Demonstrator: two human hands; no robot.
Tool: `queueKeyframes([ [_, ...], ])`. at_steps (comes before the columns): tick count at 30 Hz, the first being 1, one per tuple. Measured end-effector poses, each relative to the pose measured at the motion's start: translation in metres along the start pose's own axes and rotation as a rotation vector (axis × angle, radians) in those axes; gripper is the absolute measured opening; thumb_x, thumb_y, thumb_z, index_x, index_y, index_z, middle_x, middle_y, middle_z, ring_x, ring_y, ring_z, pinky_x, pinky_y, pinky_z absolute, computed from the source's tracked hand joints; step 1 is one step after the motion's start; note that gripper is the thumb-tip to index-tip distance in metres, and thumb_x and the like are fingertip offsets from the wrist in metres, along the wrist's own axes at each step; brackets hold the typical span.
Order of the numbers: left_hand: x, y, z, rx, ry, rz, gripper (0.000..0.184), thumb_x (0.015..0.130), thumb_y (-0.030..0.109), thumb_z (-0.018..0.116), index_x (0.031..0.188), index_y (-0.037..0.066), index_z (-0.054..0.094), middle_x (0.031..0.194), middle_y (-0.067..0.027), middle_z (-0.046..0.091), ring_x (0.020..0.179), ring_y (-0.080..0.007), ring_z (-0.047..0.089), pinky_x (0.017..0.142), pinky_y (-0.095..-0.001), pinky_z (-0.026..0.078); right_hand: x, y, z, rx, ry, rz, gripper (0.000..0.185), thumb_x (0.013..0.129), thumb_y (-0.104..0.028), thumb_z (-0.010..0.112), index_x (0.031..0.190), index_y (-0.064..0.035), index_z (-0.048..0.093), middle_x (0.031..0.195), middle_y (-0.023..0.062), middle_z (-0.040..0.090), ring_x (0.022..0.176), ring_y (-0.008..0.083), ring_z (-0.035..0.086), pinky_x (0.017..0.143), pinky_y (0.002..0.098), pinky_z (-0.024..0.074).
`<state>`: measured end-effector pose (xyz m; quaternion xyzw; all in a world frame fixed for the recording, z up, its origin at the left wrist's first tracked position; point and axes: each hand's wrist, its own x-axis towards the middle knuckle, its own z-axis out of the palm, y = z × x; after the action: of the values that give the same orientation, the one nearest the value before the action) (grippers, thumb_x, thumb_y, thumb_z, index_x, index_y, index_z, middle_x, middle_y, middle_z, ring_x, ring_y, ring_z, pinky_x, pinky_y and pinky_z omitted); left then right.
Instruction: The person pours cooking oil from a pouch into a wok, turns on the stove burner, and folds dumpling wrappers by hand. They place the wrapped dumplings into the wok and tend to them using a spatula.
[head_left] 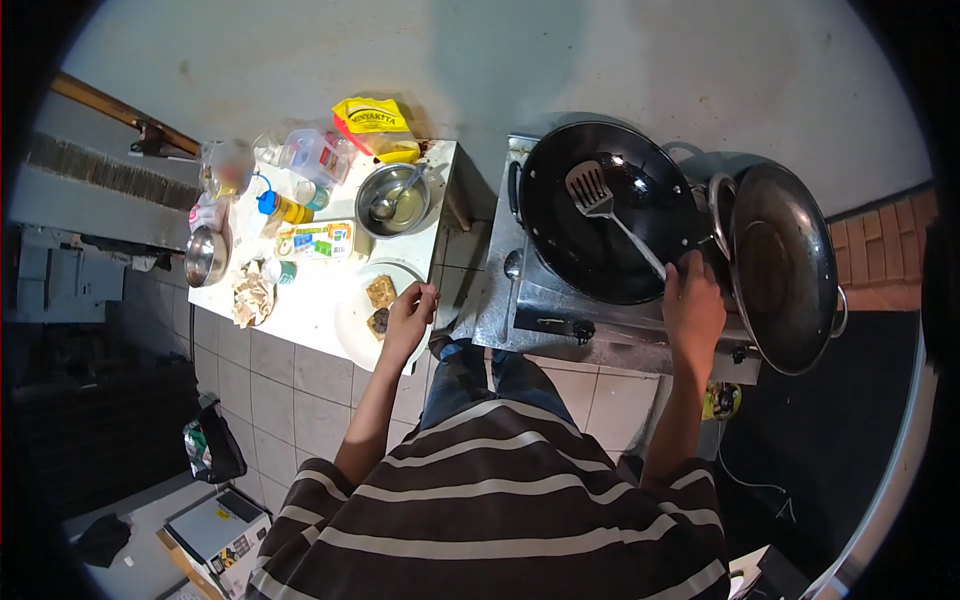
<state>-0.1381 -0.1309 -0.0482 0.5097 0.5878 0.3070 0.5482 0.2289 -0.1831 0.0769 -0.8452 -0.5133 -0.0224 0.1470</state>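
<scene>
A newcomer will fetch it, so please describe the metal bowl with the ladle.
Find the white table left of the stove. The metal bowl sits at its end nearest the stove, beside the yellow bag. Unlike the other metal bowl, at the far end, it holds a ladle and yellowish liquid.

- Spatula (612, 213): end of handle covered by the right hand (692, 305); exact finger placement not resolved.
- Left hand (412, 312): fingers curled inward; whether anything is pinched between them cannot be determined.
- Plate (352, 335): part of right side obscured by left hand.
- Wok (560, 250): underside hidden, along with the stove (555, 312) surface beneath it.
- Smaller round metal piece (722, 205): partly covered by the large pan (785, 270); type not identified.
- Plastic bag (226, 170), far end of table (315, 315): blurred patch noted; contents not identified.
- Tub (318, 240): small label print illegible.
- Jeans (455, 385): upper part covered by the striped shirt (480, 490), itself cut off at lower edge.
</scene>
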Motion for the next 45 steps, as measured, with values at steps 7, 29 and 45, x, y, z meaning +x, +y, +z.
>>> queueKeyframes([
  [7, -0.019, -0.025, -0.033, -0.069, 0.057, -0.026, 0.029, 0.1, 0.029, 0.052, 0.089, 0.003, 0.058, 0.066, 0.0032, 0.047, 0.058, -0.0053, 0.041, 0.053, -0.0224, 0.035, 0.009, -0.108, 0.007, 0.483, -0.136, -0.404, 0.014, 0.091, -0.021, 0.06, 0.093, -0.0069, 0.058, 0.088, 0.013, 0.061, 0.08, 0.0366, 0.062, 0.066, 0.0448, 0.0484],
  [29, -0.072, -0.086, -0.155, -0.283, 0.238, -0.118, 0.019, 0.099, 0.02, 0.052, 0.092, 0.003, 0.058, 0.076, 0.0015, 0.054, 0.064, -0.006, 0.045, 0.058, -0.0224, 0.039, 0.196, -0.384, 0.273, 0.645, -0.377, -0.489, 0.023, 0.089, -0.017, 0.057, 0.105, -0.0053, 0.07, 0.094, 0.0238, 0.067, 0.091, 0.0387, 0.065, 0.083, 0.0434, 0.0507],
  [45, 0.0, -0.007, -0.131, -0.273, 0.102, 0.173, 0.036, 0.093, 0.017, 0.063, 0.122, 0.006, 0.044, 0.102, -0.0064, 0.054, 0.084, -0.0117, 0.054, 0.072, -0.0247, 0.046, 0.142, -0.348, -0.022, 0.77, -0.038, -0.806, 0.02, 0.09, -0.014, 0.054, 0.097, -0.0002, 0.066, 0.074, 0.0241, 0.061, 0.065, 0.0397, 0.06, 0.061, 0.0416, 0.0482],
])
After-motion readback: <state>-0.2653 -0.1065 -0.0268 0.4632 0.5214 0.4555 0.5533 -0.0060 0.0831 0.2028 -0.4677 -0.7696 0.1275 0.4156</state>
